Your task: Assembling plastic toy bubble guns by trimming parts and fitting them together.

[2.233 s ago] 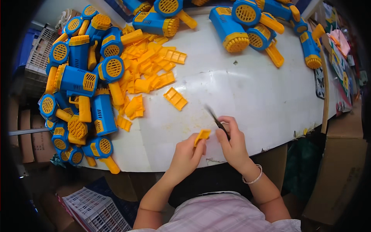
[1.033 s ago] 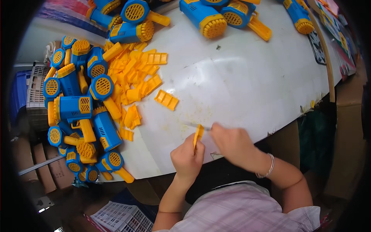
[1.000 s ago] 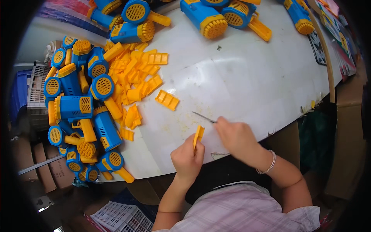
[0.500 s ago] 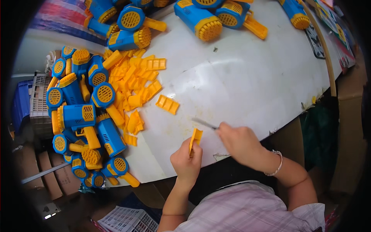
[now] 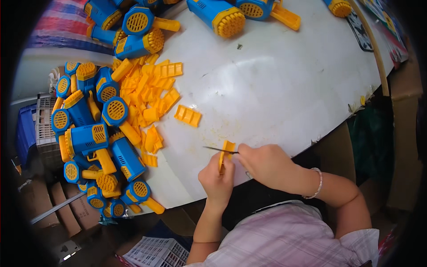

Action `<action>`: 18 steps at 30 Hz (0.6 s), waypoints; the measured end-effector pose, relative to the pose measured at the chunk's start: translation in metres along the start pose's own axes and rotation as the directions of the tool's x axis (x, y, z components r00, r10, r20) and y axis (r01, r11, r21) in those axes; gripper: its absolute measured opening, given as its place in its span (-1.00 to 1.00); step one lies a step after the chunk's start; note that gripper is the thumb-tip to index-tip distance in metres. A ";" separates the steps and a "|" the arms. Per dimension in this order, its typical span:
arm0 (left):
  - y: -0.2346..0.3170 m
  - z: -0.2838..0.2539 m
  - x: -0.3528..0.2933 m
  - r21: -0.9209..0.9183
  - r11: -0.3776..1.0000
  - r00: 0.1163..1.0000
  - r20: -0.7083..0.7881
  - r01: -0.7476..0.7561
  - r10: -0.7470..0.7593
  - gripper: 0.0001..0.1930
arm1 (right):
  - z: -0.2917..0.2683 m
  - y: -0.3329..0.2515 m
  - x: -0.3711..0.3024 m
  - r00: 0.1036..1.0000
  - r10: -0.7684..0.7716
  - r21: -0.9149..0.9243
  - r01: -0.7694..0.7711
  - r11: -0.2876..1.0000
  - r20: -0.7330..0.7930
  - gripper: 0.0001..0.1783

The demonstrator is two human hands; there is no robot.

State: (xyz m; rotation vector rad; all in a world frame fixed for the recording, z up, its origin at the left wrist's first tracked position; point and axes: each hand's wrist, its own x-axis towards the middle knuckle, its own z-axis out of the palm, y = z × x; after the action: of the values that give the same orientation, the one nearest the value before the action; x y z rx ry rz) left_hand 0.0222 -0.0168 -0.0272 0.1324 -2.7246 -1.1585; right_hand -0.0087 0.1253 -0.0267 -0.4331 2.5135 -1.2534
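Observation:
Near the table's front edge, my left hand (image 5: 216, 178) is closed around a small yellow plastic piece (image 5: 228, 145), which stands up out of the fist. My right hand (image 5: 267, 164) grips a thin dark knife (image 5: 218, 149); its handle is hidden in the fingers. The blade points left and crosses the upper part of the yellow piece, seemingly against its edge. A similar ribbed yellow plastic piece (image 5: 188, 116) lies alone on the table, beyond my left hand. Further left is a loose heap of such yellow pieces (image 5: 149, 89).
Blue-and-yellow gun-shaped plastic toys (image 5: 89, 135) are piled along the table's left side. More toys (image 5: 218, 18) lie at the far edge. A dark patterned phone-like slab (image 5: 359, 30) and a wooden strip (image 5: 378, 66) border the right side of the white table (image 5: 275, 89).
My right hand has moved left, bringing the knife blade from beside the yellow piece to across it. My left hand keeps its hold. The whole view has shifted slightly.

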 end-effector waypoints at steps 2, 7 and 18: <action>0.002 -0.001 0.001 -0.020 1.000 1.000 0.015 -0.011 0.011 -0.91 | 0.002 0.002 0.001 0.999 -0.042 0.032 0.041 0.999 0.020 -0.79; -0.001 -0.005 0.004 -0.182 0.963 0.973 0.153 0.197 -0.170 -0.88 | 0.004 0.007 0.000 0.999 -0.035 0.002 0.035 0.999 -0.007 -0.78; 0.001 -0.008 0.006 -0.101 0.983 0.985 0.089 0.154 -0.145 -0.87 | -0.008 0.010 0.009 0.994 0.081 0.006 -0.081 0.997 -0.069 -0.80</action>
State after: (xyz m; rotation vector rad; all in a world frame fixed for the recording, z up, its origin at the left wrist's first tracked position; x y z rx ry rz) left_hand 0.0182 -0.0223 -0.0201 0.2857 -2.7543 -1.3774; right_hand -0.0212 0.1330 -0.0310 -0.2882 2.5583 -1.2620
